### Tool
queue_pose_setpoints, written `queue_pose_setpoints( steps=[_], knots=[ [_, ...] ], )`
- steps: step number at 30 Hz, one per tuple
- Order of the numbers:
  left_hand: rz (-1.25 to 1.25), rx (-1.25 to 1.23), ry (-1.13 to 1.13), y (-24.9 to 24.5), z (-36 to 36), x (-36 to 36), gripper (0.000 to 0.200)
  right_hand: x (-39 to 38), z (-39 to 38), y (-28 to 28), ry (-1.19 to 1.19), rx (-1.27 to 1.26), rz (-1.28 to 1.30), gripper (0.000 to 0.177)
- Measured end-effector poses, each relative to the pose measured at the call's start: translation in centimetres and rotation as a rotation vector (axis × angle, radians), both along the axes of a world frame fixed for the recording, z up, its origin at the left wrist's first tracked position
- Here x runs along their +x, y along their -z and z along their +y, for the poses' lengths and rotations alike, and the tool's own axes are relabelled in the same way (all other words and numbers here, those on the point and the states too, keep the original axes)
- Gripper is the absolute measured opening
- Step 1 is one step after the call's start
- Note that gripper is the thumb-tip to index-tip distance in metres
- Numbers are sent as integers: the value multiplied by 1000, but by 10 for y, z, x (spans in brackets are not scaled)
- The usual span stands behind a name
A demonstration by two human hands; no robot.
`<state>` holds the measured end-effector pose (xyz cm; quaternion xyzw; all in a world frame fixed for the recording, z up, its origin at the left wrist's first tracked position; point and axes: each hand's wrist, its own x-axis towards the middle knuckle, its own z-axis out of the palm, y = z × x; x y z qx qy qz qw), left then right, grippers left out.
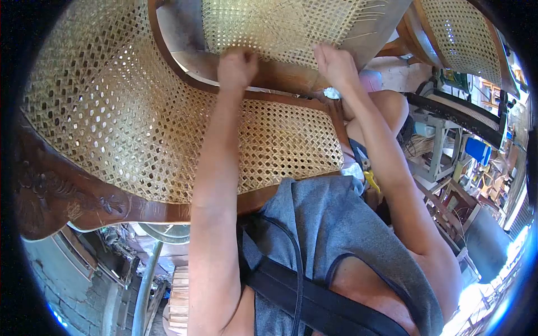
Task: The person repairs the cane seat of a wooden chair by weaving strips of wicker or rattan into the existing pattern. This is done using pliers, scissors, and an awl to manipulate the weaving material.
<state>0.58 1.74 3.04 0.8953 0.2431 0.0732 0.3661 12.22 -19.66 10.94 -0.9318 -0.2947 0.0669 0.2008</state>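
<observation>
A woven cane panel (274, 28) in a wooden frame (280, 74) lies in front of me, with loose strand ends (372, 15) sticking out on its right side. My left hand (237, 68) is at the panel's near edge, over the frame, its fingers curled in and slightly blurred. To the right, my right hand (336, 64) is closed in a pinch at the same edge. Whatever is between the fingers of either hand is too small to make out. Under the frame spreads a larger piece of cane seating (280, 134) with a carved dark wood rim (112, 204).
Another cane-backed chair (462, 33) stands at the upper right. A grey wooden stand (440, 145), a blue container (478, 150) and piled wooden parts fill the right side. Something yellow (371, 180) lies by my leg. A metal pole (147, 288) rises at the lower left.
</observation>
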Motion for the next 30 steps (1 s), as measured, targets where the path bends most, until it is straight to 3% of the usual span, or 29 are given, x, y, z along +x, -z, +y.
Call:
queue_pose_setpoints(
  steps=[2, 4, 8, 10, 14, 16, 18, 20, 30],
  knots=[
    [-80, 80, 42, -14, -28, 13, 23, -10, -3, -8, -181, 34, -110, 35],
    [-450, -611, 183, -13, -53, 20, 25, -11, -6, -12, -153, 9, -63, 36],
    [-306, -750, 91, -17, -69, 27, 24, -10, -8, -24, -74, -2, -12, 38],
    [-378, -1005, -12, -27, -76, 34, 25, -7, -4, -34, -65, -4, 2, 40],
    [-334, -928, -56, -21, -54, 20, 21, -2, 4, -30, -160, 15, 134, 37],
    [-308, -585, -94, -23, -41, 6, 19, 5, 10, 9, -237, -3, 174, 33],
    [-290, -552, -125, -4, -29, -3, 18, 1, 24, 20, -319, -19, 207, 28],
    [-274, -523, -160, 2, -26, -5, 17, -8, 43, 14, -294, -312, 243, 25],
    [-138, -472, -308, 5, -23, -7, 23, -16, 79, 15, -264, -480, 258, 22]
  ],
)
